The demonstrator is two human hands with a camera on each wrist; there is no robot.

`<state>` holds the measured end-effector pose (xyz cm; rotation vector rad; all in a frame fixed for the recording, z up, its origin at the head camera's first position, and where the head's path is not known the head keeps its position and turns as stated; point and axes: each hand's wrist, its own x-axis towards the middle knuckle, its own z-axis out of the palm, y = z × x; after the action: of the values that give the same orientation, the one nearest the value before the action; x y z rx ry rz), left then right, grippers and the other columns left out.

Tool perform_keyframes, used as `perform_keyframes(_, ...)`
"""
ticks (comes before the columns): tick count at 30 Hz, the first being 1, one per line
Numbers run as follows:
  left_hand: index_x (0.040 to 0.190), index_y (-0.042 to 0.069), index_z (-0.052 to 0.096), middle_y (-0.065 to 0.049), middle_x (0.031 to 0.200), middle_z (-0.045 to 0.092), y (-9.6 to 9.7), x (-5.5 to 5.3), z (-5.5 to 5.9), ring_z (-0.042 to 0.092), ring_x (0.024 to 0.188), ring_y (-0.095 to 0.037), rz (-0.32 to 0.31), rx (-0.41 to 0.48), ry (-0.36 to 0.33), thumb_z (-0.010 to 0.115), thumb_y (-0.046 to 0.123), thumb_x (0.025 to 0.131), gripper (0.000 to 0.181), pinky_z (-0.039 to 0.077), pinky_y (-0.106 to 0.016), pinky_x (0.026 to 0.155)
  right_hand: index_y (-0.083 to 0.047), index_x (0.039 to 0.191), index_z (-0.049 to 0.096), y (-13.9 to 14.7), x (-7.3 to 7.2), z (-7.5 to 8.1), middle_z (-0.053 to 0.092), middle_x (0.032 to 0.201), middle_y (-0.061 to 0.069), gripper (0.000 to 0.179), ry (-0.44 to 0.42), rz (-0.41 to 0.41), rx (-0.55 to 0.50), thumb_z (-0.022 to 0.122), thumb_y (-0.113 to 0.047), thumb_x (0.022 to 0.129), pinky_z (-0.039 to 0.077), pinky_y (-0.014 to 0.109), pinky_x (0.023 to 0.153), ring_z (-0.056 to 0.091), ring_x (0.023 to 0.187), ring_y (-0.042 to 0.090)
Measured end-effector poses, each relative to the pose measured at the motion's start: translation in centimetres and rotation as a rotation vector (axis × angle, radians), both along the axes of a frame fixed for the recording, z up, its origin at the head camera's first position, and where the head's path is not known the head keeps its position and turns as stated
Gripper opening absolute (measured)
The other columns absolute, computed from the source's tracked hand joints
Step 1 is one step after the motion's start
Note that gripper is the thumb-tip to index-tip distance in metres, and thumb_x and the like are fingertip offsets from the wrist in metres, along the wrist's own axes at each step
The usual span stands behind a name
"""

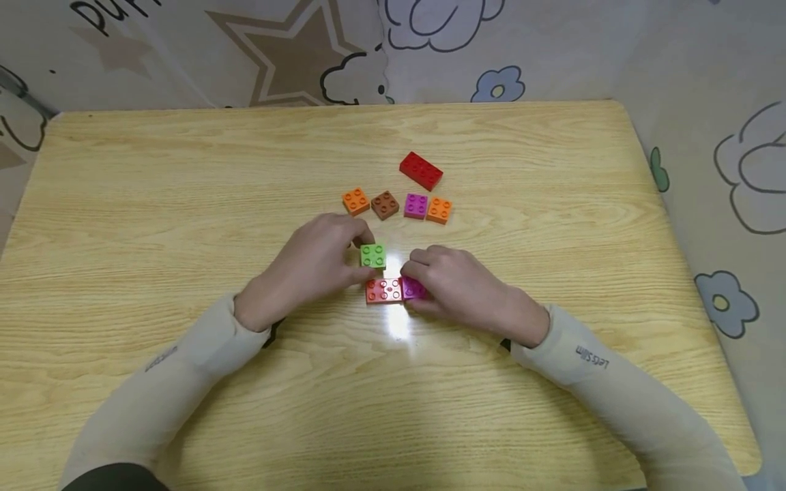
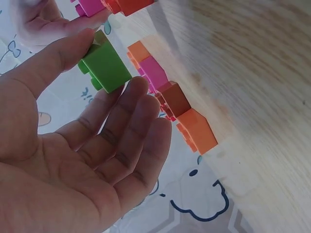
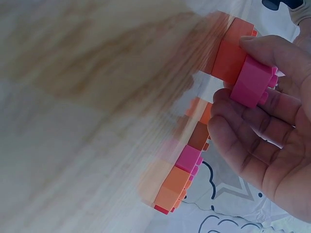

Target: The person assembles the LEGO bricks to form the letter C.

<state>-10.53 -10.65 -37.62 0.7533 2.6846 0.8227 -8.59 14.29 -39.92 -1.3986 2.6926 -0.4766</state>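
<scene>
My left hand (image 1: 316,256) pinches a green square toy building block (image 1: 372,256) between thumb and fingertips. In the left wrist view the green block (image 2: 106,65) is held with its studs facing left. Close by, a red block (image 1: 383,290) lies on the table, just nearer to me than the green one. A magenta block (image 1: 413,288) is at its right end, gripped by the thumb and fingers of my right hand (image 1: 457,286). The right wrist view shows this magenta block (image 3: 252,81) against the red block (image 3: 229,56); whether they are joined I cannot tell.
Beyond the hands stands a row of small blocks: orange (image 1: 356,201), brown (image 1: 385,204), magenta (image 1: 415,206) and orange (image 1: 439,210). Farther back lies a longer red block (image 1: 421,170). The wooden table (image 1: 184,177) meets a patterned wall (image 1: 565,54) at the back.
</scene>
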Motion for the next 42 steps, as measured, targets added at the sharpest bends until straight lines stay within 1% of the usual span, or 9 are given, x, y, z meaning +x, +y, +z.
perform_keyframes(8, 0.114, 0.003, 0.077, -0.010, 0.111, 0.077, -0.3, 0.7, 0.1, 0.069, 0.105, -0.031, 0.000, -0.021, -0.008, 0.097, 0.024, 0.084, 0.042, 0.055, -0.049, 0.096, 0.000, 0.103, 0.074, 0.0, 0.0, 0.0, 0.064, 0.088, 0.004, 0.032, -0.005, 0.001, 0.000, 0.092, -0.023, 0.090, 0.057, 0.036, 0.070, 0.058, 0.074, 0.019)
perform_keyframes(16, 0.114, 0.003, 0.078, -0.010, 0.113, 0.078, -0.5, 1.4, 0.1, 0.068, 0.114, -0.033, 0.001, -0.038, -0.019, 0.097, 0.024, 0.085, 0.040, 0.053, -0.051, 0.102, 0.000, 0.104, 0.074, 0.0, 0.0, 0.1, 0.065, 0.090, 0.005, 0.033, -0.014, -0.005, 0.008, 0.091, -0.024, 0.091, 0.058, 0.037, 0.072, 0.059, 0.076, 0.020)
perform_keyframes(22, 0.112, 0.003, 0.078, -0.009, 0.110, 0.078, -0.6, 1.8, 0.1, 0.069, 0.112, -0.034, -0.009, -0.032, -0.020, 0.097, 0.023, 0.084, 0.039, 0.053, -0.052, 0.102, 0.001, 0.105, 0.074, 0.1, 0.0, 0.0, 0.066, 0.091, 0.006, 0.033, -0.018, -0.005, 0.001, 0.091, -0.024, 0.091, 0.058, 0.038, 0.072, 0.060, 0.077, 0.021)
perform_keyframes(32, 0.107, 0.004, 0.077, -0.007, 0.102, 0.077, -0.9, 2.2, -0.5, 0.070, 0.105, -0.033, -0.025, -0.036, -0.006, 0.097, 0.021, 0.083, 0.035, 0.055, -0.052, 0.097, 0.000, 0.103, 0.073, 0.0, 0.0, 0.1, 0.062, 0.086, 0.003, 0.031, -0.024, -0.009, -0.010, 0.091, -0.023, 0.091, 0.055, 0.036, 0.067, 0.054, 0.073, 0.017)
perform_keyframes(37, 0.106, 0.004, 0.077, -0.007, 0.102, 0.077, -0.8, 2.4, -0.5, 0.070, 0.104, -0.033, -0.029, -0.047, -0.013, 0.098, 0.021, 0.082, 0.036, 0.055, -0.052, 0.097, 0.000, 0.103, 0.074, 0.0, 0.0, 0.0, 0.062, 0.086, 0.003, 0.031, -0.026, -0.009, -0.017, 0.092, -0.022, 0.090, 0.055, 0.036, 0.067, 0.054, 0.073, 0.018)
perform_keyframes(42, 0.105, 0.004, 0.077, -0.007, 0.102, 0.077, -0.7, 2.5, -0.6, 0.070, 0.103, -0.032, -0.034, -0.058, -0.038, 0.097, 0.019, 0.082, 0.034, 0.056, -0.051, 0.095, 0.000, 0.104, 0.074, 0.1, 0.0, -0.1, 0.063, 0.087, 0.004, 0.031, -0.020, -0.012, -0.018, 0.091, -0.021, 0.090, 0.056, 0.037, 0.069, 0.056, 0.074, 0.019)
